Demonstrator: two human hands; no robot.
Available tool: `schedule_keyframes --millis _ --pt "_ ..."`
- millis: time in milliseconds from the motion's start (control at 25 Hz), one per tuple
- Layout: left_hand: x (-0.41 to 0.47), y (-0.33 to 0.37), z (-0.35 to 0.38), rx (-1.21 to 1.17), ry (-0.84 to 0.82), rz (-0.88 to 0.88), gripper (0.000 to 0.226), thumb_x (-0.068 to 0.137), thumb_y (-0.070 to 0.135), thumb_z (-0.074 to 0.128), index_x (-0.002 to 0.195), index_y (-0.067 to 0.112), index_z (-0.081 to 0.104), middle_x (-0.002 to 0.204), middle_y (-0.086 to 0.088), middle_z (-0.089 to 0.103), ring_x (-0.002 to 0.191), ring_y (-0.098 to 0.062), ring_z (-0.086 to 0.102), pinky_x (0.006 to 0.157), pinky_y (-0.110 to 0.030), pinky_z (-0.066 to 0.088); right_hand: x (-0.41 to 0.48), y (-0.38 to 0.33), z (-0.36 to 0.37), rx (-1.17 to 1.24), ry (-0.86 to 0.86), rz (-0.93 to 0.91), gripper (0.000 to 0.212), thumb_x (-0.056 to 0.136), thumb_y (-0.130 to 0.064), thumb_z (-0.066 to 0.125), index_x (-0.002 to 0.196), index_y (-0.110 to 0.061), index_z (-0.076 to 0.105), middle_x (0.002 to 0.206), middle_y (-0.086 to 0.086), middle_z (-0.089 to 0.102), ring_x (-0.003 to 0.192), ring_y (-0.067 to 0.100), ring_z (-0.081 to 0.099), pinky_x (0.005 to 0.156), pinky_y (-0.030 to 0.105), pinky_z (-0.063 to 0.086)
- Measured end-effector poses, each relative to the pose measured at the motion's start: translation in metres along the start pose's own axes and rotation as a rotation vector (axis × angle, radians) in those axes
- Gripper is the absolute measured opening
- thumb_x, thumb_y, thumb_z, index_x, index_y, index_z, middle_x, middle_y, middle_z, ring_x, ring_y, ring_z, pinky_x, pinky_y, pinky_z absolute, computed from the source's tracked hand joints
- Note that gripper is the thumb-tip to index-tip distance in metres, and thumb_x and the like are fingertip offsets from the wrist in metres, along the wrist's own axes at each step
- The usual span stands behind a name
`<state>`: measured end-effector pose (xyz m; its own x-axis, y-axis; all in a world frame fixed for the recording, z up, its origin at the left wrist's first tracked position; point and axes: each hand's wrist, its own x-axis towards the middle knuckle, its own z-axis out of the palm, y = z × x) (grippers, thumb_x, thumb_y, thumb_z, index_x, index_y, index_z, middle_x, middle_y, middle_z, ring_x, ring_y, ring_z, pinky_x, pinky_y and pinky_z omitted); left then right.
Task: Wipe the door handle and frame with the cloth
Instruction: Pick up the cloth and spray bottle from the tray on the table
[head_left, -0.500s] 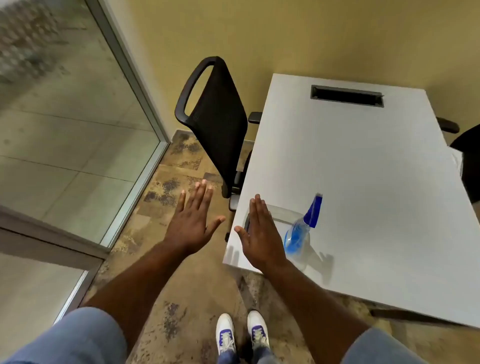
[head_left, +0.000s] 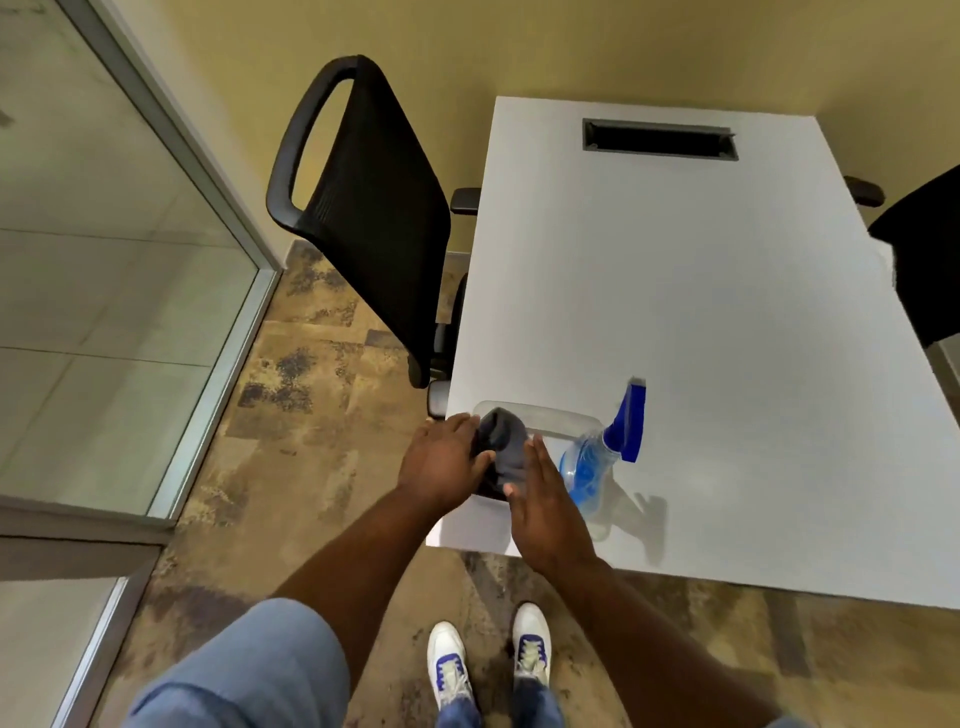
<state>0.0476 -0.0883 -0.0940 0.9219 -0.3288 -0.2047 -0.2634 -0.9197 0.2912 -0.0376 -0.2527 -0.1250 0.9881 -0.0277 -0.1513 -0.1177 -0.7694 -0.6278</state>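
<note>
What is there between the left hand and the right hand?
In the head view, a dark grey cloth lies between the left hand and the right hand, above a clear tray on the table.

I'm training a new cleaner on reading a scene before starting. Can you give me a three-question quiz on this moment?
1. True or false: the left hand is touching the grey cloth.
2. Which stands right of the cloth: A) a mug, B) the spray bottle, C) a bucket?
3. Fill in: the cloth sits in a clear ____ on the white table.

Key: 1 true; 2 B; 3 container.
</note>
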Motion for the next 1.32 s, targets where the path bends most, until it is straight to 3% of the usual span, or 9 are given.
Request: schedule_keyframes --millis 200,360,480,720,840,960,1080,1200,1320 --pt "0.041 0.006 0.017 0.009 0.022 -0.082 0.054 0.094 0.055 0.062 0.133 0.018 0.062 0.126 -0.007 0.061 0.114 -0.026 0.059 0.093 -0.041 0.05 0.014 0.004 0.019 0.05 -0.045 0.126 0.066 0.105 -0.046 0.038 0.161 -0.026 0.01 0.17 -0.004 0.015 0.154 0.02 0.024 0.121 0.037 0.032" --pt "0.059 0.014 0.028 0.072 0.023 -0.151 0.052 0.094 0.06 0.058 0.121 0.018 0.069 0.118 -0.006 0.063 0.109 -0.025 0.06 0.09 -0.04 0.048 0.024 0.003 0.03 0.043 -0.063 0.143 0.069 0.099 -0.058 0.026 0.16 -0.033 0.004 0.17 -0.01 0.014 0.154 0.017 0.024 0.12 0.031 0.024" --pt "0.066 0.02 0.031 0.026 0.057 -0.181 0.04 0.096 0.05 0.058 0.114 0.017 0.074 0.114 -0.007 0.061 0.106 -0.025 0.058 0.088 -0.039 0.046 0.028 0.004 0.029 0.041 -0.047 0.136 0.068 0.099 -0.059 0.024 0.16 -0.034 0.005 0.169 -0.01 0.016 0.153 0.017 0.025 0.118 0.028 0.022" --pt "0.042 0.022 0.003 -0.725 0.06 -0.183 0.013 0.096 0.03 0.06 0.1 0.018 0.062 0.095 -0.003 0.064 0.087 -0.023 0.063 0.076 -0.041 0.055 0.023 -0.011 -0.002 0.161 0.068 0.076 0.063 0.104 -0.048 0.036 0.159 -0.034 0.01 0.167 -0.008 0.023 0.15 0.018 0.032 0.115 0.029 0.034" --pt "0.031 0.02 -0.034 -1.228 0.051 -0.357 0.013 0.092 0.029 0.054 0.092 0.021 0.064 0.093 -0.007 0.069 0.09 -0.025 0.066 0.076 -0.039 0.055 0.025 -0.035 -0.021 0.275 0.182 0.056 0.064 0.101 -0.054 0.032 0.159 -0.03 0.017 0.165 -0.005 0.031 0.147 0.018 0.038 0.115 0.032 0.039" --pt "0.024 0.022 -0.075 -1.637 0.027 -0.51 0.017 0.078 0.029 0.058 0.078 0.02 0.072 0.084 -0.012 0.071 0.078 -0.023 0.071 0.068 -0.035 0.06 0.033 -0.062 -0.041 0.513 0.26 0.083 0.069 0.096 -0.066 0.031 0.156 -0.032 0.027 0.159 -0.006 0.042 0.139 0.016 0.049 0.109 0.03 0.047" --pt "0.014 0.022 -0.113 -1.79 0.062 -0.472 0.011 0.068 0.021 0.06 0.07 0.011 0.065 0.075 -0.013 0.066 0.071 -0.025 0.067 0.071 -0.035 0.058 0.046 -0.087 -0.064 0.744 0.268 0.158 0.071 0.091 -0.069 0.037 0.154 -0.036 0.029 0.157 -0.006 0.043 0.137 0.018 0.051 0.104 0.027 0.048" --pt "0.007 0.023 -0.143 -1.817 0.068 -0.382 0.02 0.069 0.021 0.058 0.082 0.006 0.059 0.079 -0.015 0.061 0.077 -0.027 0.063 0.075 -0.037 0.056 0.057 -0.104 -0.09 0.926 0.228 0.187 0.069 0.091 -0.058 0.045 0.152 -0.027 0.038 0.153 -0.001 0.049 0.134 0.024 0.054 0.11 0.041 0.048" --pt "0.002 0.026 -0.161 -1.797 0.071 -0.312 0.018 0.068 0.022 0.057 0.078 0.006 0.059 0.075 -0.012 0.063 0.072 -0.023 0.065 0.072 -0.036 0.058 0.057 -0.118 -0.109 0.943 0.173 0.107 0.07 0.091 -0.054 0.048 0.153 -0.024 0.038 0.149 0.002 0.053 0.131 0.025 0.057 0.109 0.048 0.049"
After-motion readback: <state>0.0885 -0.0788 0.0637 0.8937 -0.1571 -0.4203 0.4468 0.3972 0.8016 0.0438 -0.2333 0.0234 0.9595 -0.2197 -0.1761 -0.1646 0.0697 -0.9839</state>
